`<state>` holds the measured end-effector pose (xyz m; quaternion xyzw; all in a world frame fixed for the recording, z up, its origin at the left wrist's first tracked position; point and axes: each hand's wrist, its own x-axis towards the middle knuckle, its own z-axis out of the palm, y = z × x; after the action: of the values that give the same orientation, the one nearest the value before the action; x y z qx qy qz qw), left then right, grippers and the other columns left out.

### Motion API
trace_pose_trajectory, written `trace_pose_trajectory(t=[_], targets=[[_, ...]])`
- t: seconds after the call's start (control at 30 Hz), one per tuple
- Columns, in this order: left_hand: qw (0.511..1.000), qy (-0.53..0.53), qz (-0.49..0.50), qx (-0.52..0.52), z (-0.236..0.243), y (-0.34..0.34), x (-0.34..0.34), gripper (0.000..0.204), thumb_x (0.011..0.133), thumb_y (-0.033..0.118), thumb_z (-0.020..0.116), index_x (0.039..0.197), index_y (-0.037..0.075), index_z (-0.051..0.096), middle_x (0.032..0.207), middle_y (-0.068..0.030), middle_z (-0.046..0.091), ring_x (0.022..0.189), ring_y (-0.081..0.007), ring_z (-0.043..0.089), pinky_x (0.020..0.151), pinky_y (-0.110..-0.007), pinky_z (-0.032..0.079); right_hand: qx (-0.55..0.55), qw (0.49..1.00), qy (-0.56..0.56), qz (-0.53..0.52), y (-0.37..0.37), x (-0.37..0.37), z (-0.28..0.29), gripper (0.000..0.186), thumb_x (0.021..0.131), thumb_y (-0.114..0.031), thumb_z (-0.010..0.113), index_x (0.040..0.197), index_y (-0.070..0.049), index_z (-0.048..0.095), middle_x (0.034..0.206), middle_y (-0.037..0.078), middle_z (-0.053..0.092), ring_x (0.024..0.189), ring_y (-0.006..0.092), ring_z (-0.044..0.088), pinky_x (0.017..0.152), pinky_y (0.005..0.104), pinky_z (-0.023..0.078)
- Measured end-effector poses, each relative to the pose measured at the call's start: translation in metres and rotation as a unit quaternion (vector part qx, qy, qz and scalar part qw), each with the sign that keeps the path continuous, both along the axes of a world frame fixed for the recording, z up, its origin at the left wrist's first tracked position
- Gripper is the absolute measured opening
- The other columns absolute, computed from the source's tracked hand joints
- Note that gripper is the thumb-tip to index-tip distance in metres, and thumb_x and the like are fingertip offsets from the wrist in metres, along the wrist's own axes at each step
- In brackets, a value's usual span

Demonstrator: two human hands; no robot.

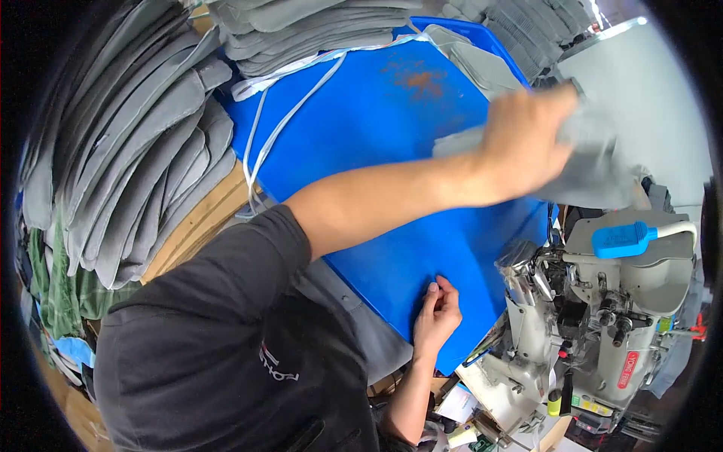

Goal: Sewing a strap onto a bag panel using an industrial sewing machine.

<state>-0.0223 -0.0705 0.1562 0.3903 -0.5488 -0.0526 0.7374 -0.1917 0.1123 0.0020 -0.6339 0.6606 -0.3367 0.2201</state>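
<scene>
Stretched out over the blue tabletop (361,135), my left hand (527,139) is blurred by motion. Its fingers are closed on a grey fabric piece (599,177), which is smeared and hangs to the right of the hand. Part of a pale grey piece also shows behind the wrist. My right hand (437,313) is near the front edge of the blue tabletop, fingers curled in and thumb close against them. Whatever it may hold is hidden in the curl.
A sewing machine (614,294) stands at the right, with a blue box (621,239) on a white cable on top. Tall stacks of grey fabric pieces (143,158) fill the left, with another stack (301,38) at the back. White straps (290,128) lie across the tabletop's left corner.
</scene>
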Motion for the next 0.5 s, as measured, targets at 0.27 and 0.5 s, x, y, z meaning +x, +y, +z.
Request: trace_pose_trajectory(t=[0.27,0.5], targets=[[0.992,-0.076,-0.083,0.048,0.04,-0.036,0.008,0.081,0.089,0.042,0.07,0.138,-0.013,0.035,0.132,-0.035,0.049,0.128,-0.0424,0.049,0.107,-0.042,0.041,0.018,1.0,0.019,0.002,0.001,0.0,0.007,0.018,0.094,-0.014,0.066,0.105,0.0,0.068,0.065,0.0,0.056,0.057,0.0061,0.047,0.051,0.0235,0.039],[0.635,0.25,-0.731,-0.012,0.079,0.17,-0.006,0.036,0.101,0.033,0.039,0.099,0.0,0.054,0.088,-0.0123,0.063,0.077,-0.0236,0.06,0.071,-0.035,0.049,0.011,1.0,0.013,0.004,0.003,-0.003,-0.002,0.017,0.09,-0.012,0.07,0.105,-0.003,0.068,0.062,0.003,0.059,0.051,0.0087,0.052,0.049,0.0256,0.042]])
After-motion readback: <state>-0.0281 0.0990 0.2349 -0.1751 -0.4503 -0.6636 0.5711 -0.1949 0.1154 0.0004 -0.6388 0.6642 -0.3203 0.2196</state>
